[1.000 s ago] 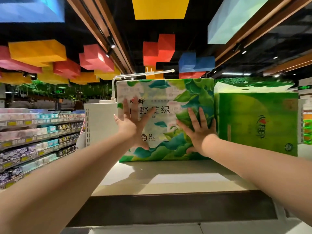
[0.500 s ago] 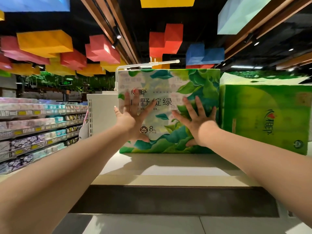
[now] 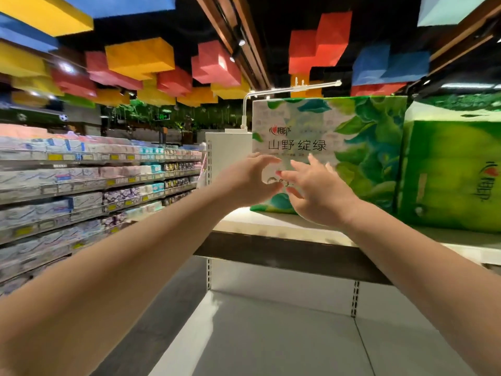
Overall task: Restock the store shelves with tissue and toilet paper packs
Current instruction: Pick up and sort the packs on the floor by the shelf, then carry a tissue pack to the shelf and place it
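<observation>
on the top shelf [image 3: 284, 226], toward the far side, the leaf-printed tissue pack [image 3: 352, 142] stands upright with its base on the shelf, and just to its right stands the plain green pack [image 3: 455, 169], the two side by side and seemingly touching. half a second ago both palms were pressed flat against the printed face, fingers spread; now the left hand [image 3: 244, 180] and the right hand [image 3: 322, 194] have come off it and drawn back toward the near edge, close together in front of the pack's lower left part. the fingers [image 3: 314, 161] of both hands are loosely curled and hold nothing; whether any fingertip brushes the wrapper cannot be told through the motion blur. the view has also swung left, showing more of the stocked aisle shelves [image 3: 89, 191] on the left. judging from this, the push is over and the pack is placed, so this pack's step looks finished. the lower shelf [image 3: 271, 335] beneath shows bare boards, so more restocking probably remains.
</observation>
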